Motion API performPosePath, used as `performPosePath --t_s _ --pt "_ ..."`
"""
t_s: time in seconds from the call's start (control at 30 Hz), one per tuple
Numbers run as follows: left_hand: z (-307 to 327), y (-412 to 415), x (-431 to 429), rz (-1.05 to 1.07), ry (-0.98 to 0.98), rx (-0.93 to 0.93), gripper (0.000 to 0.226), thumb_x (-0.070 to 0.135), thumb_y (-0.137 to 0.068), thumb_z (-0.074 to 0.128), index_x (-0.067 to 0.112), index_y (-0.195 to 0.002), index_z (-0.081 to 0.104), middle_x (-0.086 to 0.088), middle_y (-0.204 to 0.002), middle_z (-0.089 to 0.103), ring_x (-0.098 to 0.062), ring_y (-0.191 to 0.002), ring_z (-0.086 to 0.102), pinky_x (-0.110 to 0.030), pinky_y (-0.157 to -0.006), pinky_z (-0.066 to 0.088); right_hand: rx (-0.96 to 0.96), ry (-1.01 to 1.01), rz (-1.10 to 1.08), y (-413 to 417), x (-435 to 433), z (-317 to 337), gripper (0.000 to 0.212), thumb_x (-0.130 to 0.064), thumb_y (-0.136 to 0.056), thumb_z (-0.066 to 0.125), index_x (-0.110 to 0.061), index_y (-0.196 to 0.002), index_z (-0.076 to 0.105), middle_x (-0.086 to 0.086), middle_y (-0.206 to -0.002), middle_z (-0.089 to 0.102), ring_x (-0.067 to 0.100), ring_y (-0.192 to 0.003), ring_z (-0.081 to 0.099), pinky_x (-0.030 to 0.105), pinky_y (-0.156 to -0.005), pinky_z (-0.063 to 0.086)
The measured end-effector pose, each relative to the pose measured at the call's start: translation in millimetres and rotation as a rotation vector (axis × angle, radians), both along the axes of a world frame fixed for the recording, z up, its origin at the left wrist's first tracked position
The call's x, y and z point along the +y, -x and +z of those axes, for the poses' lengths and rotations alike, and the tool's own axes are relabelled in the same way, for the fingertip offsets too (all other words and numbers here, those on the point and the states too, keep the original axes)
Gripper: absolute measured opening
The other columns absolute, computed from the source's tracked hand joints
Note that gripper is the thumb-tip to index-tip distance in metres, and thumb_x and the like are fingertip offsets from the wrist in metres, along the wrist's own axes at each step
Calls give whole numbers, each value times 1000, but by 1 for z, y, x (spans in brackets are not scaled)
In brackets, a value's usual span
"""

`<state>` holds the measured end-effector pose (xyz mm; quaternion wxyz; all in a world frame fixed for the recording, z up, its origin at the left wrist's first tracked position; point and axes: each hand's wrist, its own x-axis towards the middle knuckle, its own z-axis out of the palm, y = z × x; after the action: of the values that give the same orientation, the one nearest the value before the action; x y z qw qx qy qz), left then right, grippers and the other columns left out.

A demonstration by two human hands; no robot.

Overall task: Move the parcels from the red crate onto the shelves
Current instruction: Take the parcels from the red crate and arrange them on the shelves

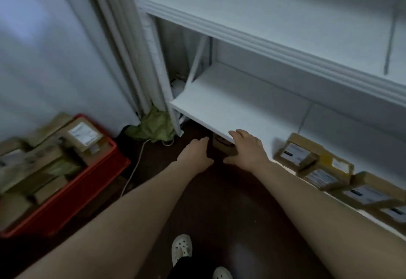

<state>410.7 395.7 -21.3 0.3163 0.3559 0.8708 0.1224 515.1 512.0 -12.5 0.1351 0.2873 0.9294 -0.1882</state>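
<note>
The right hand (246, 150) grips a parcel (223, 147) at the lower shelf (219, 103) edge, left hand (195, 155) touching it.

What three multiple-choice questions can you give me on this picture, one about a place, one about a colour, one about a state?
1. Where does the crate stand?
A. On the floor, left of the shelves
B. On a table
C. On a chair

2. What colour is the crumpled cloth on the floor?
A. Blue
B. Green
C. Orange

3. What is the right hand doing?
A. Hanging empty
B. Resting on the crate
C. Gripping a small brown parcel at the lower shelf's front edge

Answers:
1 A: it sits on the dark floor beside the wall.
2 B: it is plainly green.
3 C: its fingers curl over the parcel's top, with the thumb beneath.
</note>
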Motion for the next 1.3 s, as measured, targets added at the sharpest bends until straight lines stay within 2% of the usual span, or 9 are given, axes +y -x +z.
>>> performPosePath --t_s 0.13,0.37,0.5,0.7,0.9,1.1,1.2,1.3 --pt "23 31 -93 207 -1 31 63 29 -86 64 12 -141 37 -12 -136 45 -27 -122 47 -34 -97 43 4 41 195 53 -72 19 93 -48 -79 70 -19 -151 18 6 -156 20 23 -141 24 39 -114 25" --pt "50 92 -269 565 9 95 52 31 -85 64 13 -132 48 -12 -130 50 -29 -119 50 -36 -96 43 18 29 516 155 -221 39 84 -48 -82 67 -17 -148 26 7 -153 25 24 -140 27 36 -113 28" --pt "52 130 -372 721 26 95 53 31 -87 63 13 -134 47 -10 -131 50 -28 -119 50 -35 -96 43 28 46 640 217 -313 38 80 -47 -84 66 -17 -147 28 6 -151 29 24 -139 29 37 -109 29" --pt "41 179 -492 881 41 76 49 32 -86 63 13 -130 50 -9 -128 54 -26 -113 54 -35 -90 47 3 61 767 290 -418 21 79 -46 -85 65 -19 -148 27 5 -154 25 24 -141 26 38 -112 27" --pt "29 230 -531 938 38 18 45 25 -90 61 6 -129 51 -13 -130 55 -28 -117 53 -33 -92 45 -49 74 799 345 -448 1 77 -43 -86 64 -18 -148 27 6 -154 24 24 -141 26 38 -113 27" --pt "-1 299 -528 969 19 -30 43 23 -87 63 10 -127 54 -10 -125 59 -25 -113 56 -32 -89 46 -137 123 758 425 -431 -38 74 -38 -85 67 -18 -146 30 5 -149 31 25 -134 37 39 -109 37" --pt "-18 335 -514 1002 29 -55 39 21 -87 61 12 -124 56 -9 -122 61 -25 -110 57 -30 -84 45 -176 199 685 470 -415 -61 67 -31 -88 65 -15 -144 33 6 -146 34 25 -130 41 37 -105 40" --pt "-37 377 -494 1018 73 -99 46 24 -89 61 13 -132 50 -9 -129 56 -25 -117 53 -30 -91 43 -210 276 579 512 -390 -92 59 -26 -87 64 -15 -139 40 9 -136 43 25 -120 48 35 -94 46"
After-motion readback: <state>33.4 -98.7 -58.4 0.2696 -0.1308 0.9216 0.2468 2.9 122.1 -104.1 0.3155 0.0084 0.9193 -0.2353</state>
